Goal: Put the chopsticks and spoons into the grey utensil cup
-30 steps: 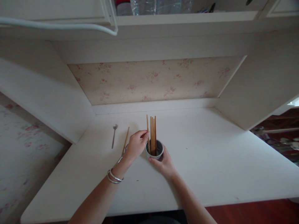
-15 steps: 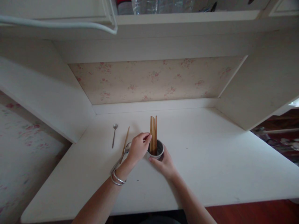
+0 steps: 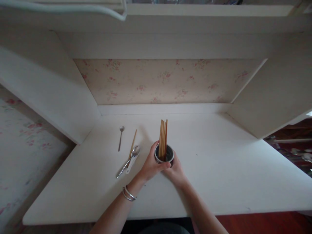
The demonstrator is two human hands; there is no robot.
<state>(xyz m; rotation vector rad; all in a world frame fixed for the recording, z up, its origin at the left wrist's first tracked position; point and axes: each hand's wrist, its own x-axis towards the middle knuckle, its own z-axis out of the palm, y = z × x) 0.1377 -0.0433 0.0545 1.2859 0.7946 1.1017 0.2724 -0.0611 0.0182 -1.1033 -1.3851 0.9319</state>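
Both hands are wrapped round a round cup [image 3: 171, 156] with a pale rim and dark inside. My left hand [image 3: 153, 164] grips its left and near side, thumb across the front. My right hand [image 3: 175, 170] holds the right and lower side, its fingers partly hidden. Several wooden chopsticks [image 3: 162, 138] stand upright in the cup, leaning on its far left part. To the left lie a metal spoon [image 3: 125, 165], a white spoon [image 3: 131, 164] partly beneath it, and a single chopstick [image 3: 133, 142]. Farther left is a small long-handled spoon [image 3: 120, 139].
The white tabletop [image 3: 219, 175] is bounded by a side panel [image 3: 56, 87] on the left and another panel [image 3: 270, 87] on the right. A shelf edge [image 3: 195, 10] and a white bar [image 3: 73, 8] hang overhead. Floral wallpaper [image 3: 156, 81] covers the back.
My left hand has let go of the chopsticks and moved down onto the cup's left side. The spoons it covered now show. The view has tilted down slightly.
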